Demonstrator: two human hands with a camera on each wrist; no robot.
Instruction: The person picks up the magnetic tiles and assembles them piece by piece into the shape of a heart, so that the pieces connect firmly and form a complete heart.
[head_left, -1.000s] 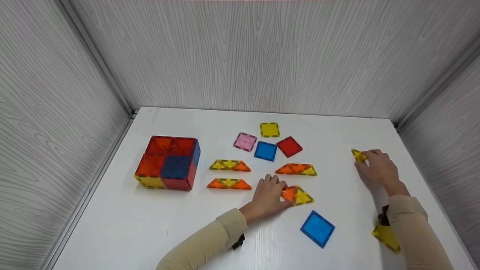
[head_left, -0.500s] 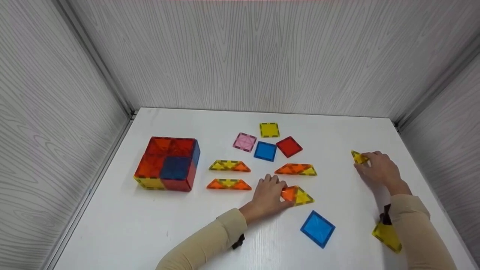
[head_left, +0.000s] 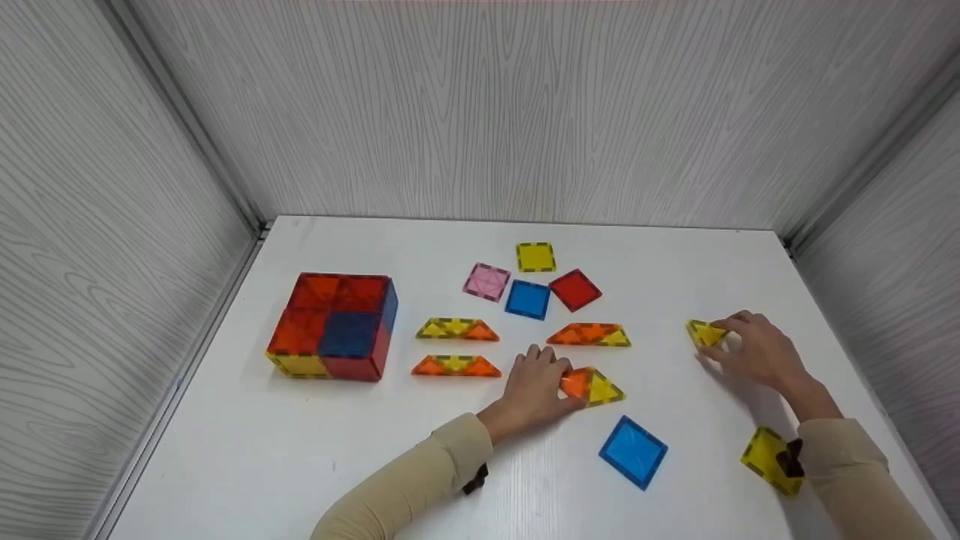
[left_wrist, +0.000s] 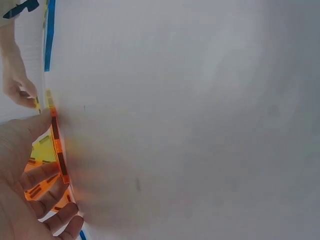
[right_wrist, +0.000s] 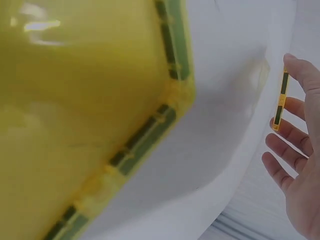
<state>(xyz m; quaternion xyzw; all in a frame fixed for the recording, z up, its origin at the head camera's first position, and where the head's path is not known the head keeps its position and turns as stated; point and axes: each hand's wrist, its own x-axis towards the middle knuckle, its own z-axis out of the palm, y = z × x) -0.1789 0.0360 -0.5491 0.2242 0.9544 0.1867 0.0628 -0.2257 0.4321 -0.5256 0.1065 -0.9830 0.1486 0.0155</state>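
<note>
While grasped by the left hand (head_left: 534,390): orange-and-yellow piece (head_left: 592,387), pinched between thumb and fingers, slightly right of the worktop's (head_left: 315,457) middle.
Right hand (head_left: 765,354): pinching small yellow piece (head_left: 705,334) toward the right edge; contact with surface not clear.
Trapezoids: far strip (head_left: 459,328) and near strip (head_left: 456,365), left of the left hand; third strip (head_left: 589,335), beyond the orange-and-yellow piece.
Squares toward far edge: yellow square (head_left: 535,257), pink square (head_left: 487,282), blue square (head_left: 528,300), red square (head_left: 575,290), clustered.
Multicoloured block (head_left: 337,319): toward left edge.
Large blue tile (head_left: 634,452): on the near side of the orange-and-yellow piece, apart.
Large yellow tile (head_left: 763,454): toward right edge, partly hidden by black wrist fitting (head_left: 790,459).
</note>
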